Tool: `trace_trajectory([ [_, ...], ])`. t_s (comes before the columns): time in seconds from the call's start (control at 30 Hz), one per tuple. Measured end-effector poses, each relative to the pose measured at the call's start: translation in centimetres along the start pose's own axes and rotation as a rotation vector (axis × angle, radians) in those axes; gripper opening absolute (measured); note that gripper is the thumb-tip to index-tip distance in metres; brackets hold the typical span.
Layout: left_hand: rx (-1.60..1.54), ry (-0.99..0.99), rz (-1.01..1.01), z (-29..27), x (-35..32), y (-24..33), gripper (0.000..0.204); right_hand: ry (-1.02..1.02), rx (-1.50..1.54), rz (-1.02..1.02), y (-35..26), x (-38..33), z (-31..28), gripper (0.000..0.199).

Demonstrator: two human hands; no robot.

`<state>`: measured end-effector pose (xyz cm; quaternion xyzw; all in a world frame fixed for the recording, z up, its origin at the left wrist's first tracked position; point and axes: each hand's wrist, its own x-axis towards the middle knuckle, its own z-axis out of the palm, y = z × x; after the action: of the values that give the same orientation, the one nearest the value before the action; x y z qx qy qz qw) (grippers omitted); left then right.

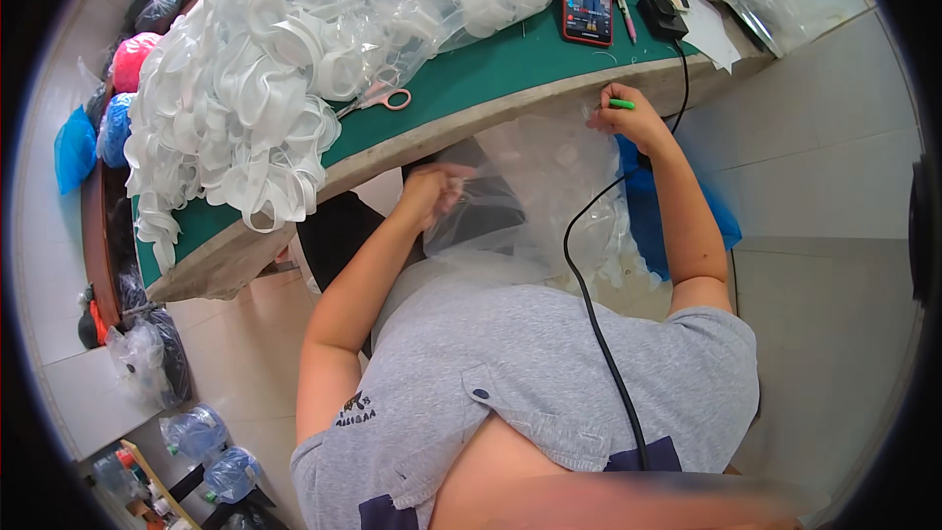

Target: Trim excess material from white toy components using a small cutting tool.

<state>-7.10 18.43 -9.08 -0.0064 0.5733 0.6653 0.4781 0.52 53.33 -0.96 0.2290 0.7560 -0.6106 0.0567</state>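
A clear plastic bag spreads over my lap below the table edge, with white translucent pieces in its right part. My left hand is at the bag's left edge, fingers closed on the film and slightly blurred. At the bag's upper right corner, my right hand is closed around a small green stick-like tool. Its tip is hidden by the fingers, so its kind does not show. The right fingertips are beside the bag's edge; whether they also grip the film is unclear.
White looped strips heap on the green-topped table. Pink-handled scissors, a red-edged phone and a pen lie there too. A black cable crosses my right side. A blue bag lies beneath my right forearm.
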Motion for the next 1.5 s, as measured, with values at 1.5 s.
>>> trace_trajectory([
  [1.5, 1.323, 1.001, 0.839, -2.7, -18.6, 7.7, 0.065, -0.499, -0.295, -0.950, -12.8, -2.2, 11.8, 0.019],
])
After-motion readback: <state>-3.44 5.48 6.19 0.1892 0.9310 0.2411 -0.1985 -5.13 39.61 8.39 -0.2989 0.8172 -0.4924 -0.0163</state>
